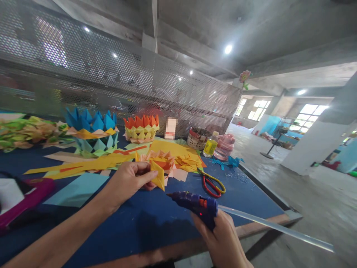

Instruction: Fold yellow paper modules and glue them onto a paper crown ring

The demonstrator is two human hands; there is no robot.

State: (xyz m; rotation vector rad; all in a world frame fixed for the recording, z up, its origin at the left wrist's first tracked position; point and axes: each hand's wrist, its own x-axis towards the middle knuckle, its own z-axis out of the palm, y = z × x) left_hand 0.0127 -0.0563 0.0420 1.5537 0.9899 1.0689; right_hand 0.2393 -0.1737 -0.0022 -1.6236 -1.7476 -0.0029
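- Yellow folded paper piece [158, 175] sits pinched between the thumb and fingers of the left hand [126, 182], held just above the blue table [125, 227], left of the scissors [212, 184].
- Right hand [223, 238] is clenched around the handle of a blue glue gun [196, 204], nearer the person than the scissors; its nozzle points left, close to the paper piece but not touching it.
- Clear glue stick [279, 227] juts from the back of the gun, running right, out past the table edge.
- Scissors with red and yellow handles lie flat on the table.
- Pile of yellow and peach folded pieces [178, 160] lies just beyond and left of the scissors.
- Orange-and-yellow paper basket [141, 128] and a blue one [92, 130] stand farther left and beyond the scissors.
- Small bottle [211, 144] of yellow liquid and a woven basket [197, 138] stand straight beyond the scissors, before a perforated metal screen [111, 74].
- Magenta object [25, 201] lies far left of the scissors; what it is cannot be told.
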